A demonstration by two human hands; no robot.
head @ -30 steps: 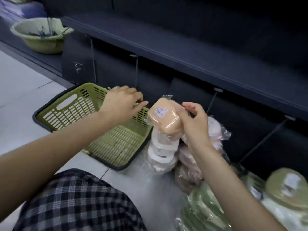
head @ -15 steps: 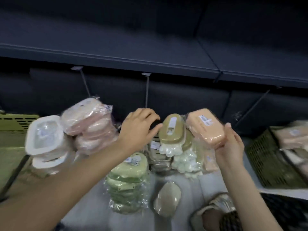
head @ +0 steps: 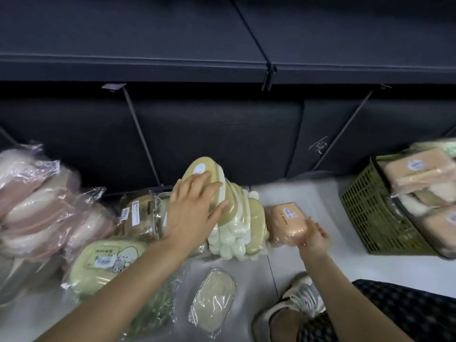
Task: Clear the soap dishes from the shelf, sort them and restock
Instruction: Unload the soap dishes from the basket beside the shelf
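My right hand [head: 313, 236] grips a peach soap dish [head: 286, 224] wrapped in plastic, low over the white floor beside a leaning stack of olive-and-white soap dishes [head: 237, 218]. My left hand [head: 195, 211] lies flat with straight fingers on the top olive dish [head: 199, 169] of that stack. Wrapped pink dishes [head: 42, 201] are piled at the left. Pale green dishes [head: 108, 262] lie under my left forearm. A single wrapped beige dish [head: 213, 298] lies on the floor in front. The dark shelf [head: 172, 67] above holds nothing.
A green basket [head: 370, 208] at the right holds more peach and white wrapped dishes [head: 417, 176]. Brownish packs [head: 138, 213] sit behind the green pile. My shoe [head: 296, 302] and checked clothing are at the lower right. Dark shelf panels with thin rods close the back.
The view swung right from the empty green basket to the piles. My right hand lowered the peach dish to the floor beside the olive stack. My left hand came down onto that stack.
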